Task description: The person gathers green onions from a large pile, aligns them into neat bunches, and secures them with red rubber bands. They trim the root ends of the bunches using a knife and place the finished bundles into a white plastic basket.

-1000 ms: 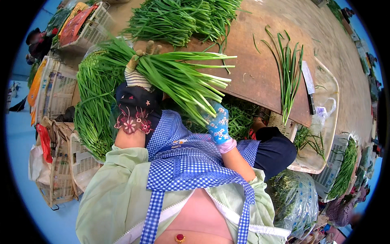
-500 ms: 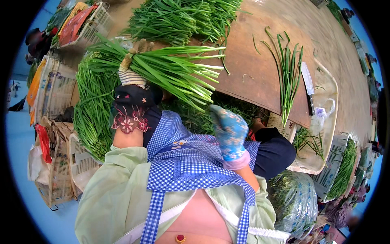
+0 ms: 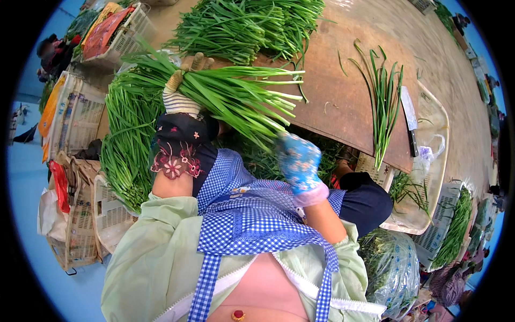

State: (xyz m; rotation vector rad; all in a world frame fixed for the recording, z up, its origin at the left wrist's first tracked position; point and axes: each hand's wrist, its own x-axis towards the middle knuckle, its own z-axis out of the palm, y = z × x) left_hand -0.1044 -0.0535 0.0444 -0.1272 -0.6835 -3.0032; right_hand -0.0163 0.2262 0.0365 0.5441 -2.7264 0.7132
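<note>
My left hand (image 3: 188, 80), in a striped glove, is wrapped round a bunch of garlic chives (image 3: 236, 91), its pale stem ends pointing right. Close by those ends, my right hand (image 3: 299, 163) in a blue flowered glove has its fingers bent together; anything between them is too blurred to make out. A thick pile of chives (image 3: 126, 145) lies beneath and left of the held bunch. On the brown board (image 3: 338, 86) a large heap of chives (image 3: 241, 27) sits at the far side, and a few loose chives (image 3: 383, 112) lie near its right edge.
A knife (image 3: 409, 121) with a black handle lies on the board's right edge, over a pale tray (image 3: 437, 161). To the right stands a clear bag of greens (image 3: 389, 268). Plastic crates (image 3: 78, 112) line the left. Dark green trimmings (image 3: 255, 161) lie between my legs.
My right hand has turned and its fingers have drawn in against the stem ends. The left hand still grips the bunch. The whole view has shifted slightly.
</note>
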